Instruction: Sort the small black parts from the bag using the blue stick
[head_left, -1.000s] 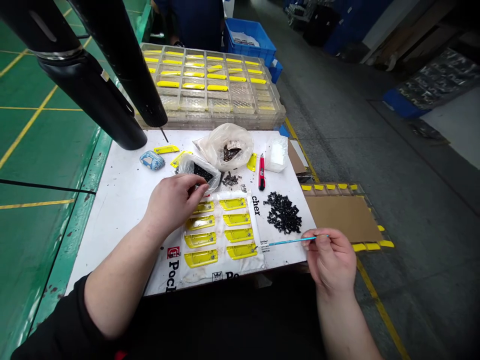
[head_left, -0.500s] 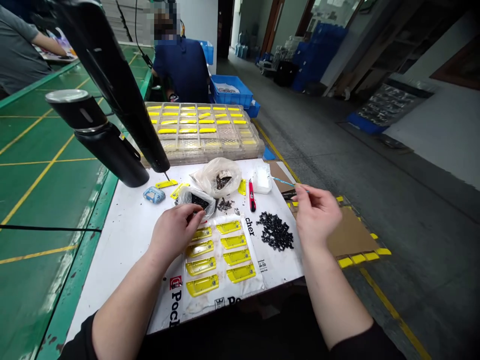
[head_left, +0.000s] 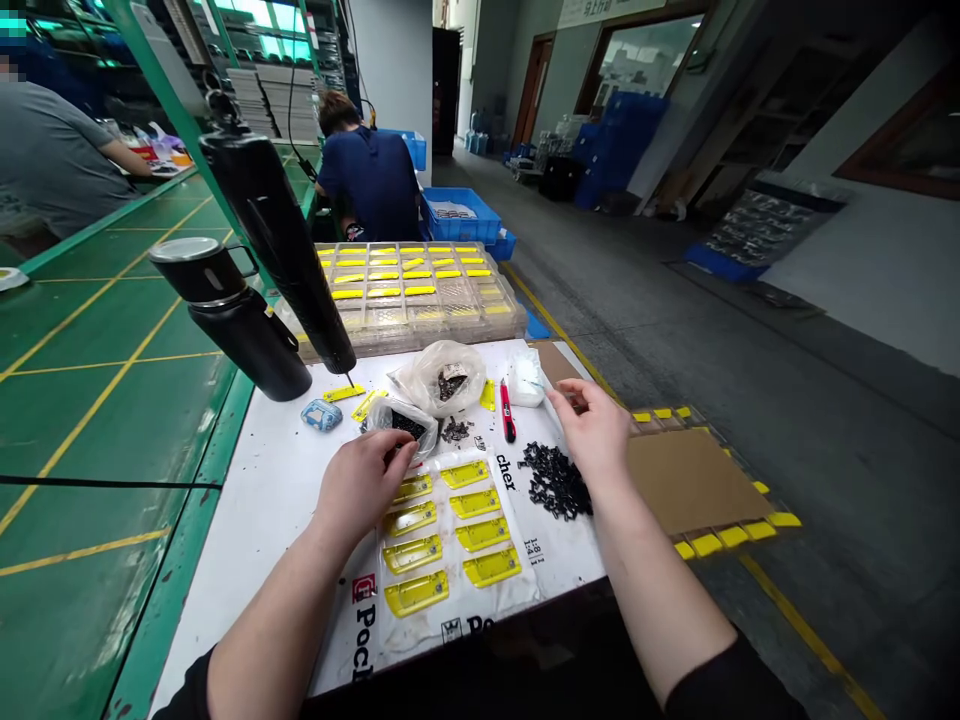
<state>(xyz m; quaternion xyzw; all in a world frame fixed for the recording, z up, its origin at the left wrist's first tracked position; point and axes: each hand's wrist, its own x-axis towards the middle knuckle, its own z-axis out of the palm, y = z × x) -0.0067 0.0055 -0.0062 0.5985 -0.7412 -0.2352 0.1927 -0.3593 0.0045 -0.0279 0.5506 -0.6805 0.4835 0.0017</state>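
Observation:
My left hand has its thumb and fingertips pressed together beside a clear bag of small black parts; what is between them is too small to make out. My right hand pinches a thin blue stick, its tip at a small white tub. Two columns of yellow plates lie on a white plastic sheet between my arms. A pile of black parts is just left of my right wrist. A red cutter lies below the tub.
A black electric screwdriver hangs above a yellow plate, beside a black flask. Behind stands a divided tray with yellow pieces. A larger bag holds dark parts. Two people sit farther off. Cardboard lies at the right.
My right hand has moved left and nearer the white tub, still holding the blue stick. My left hand stays by the clear bag. The head view has tilted up a little.

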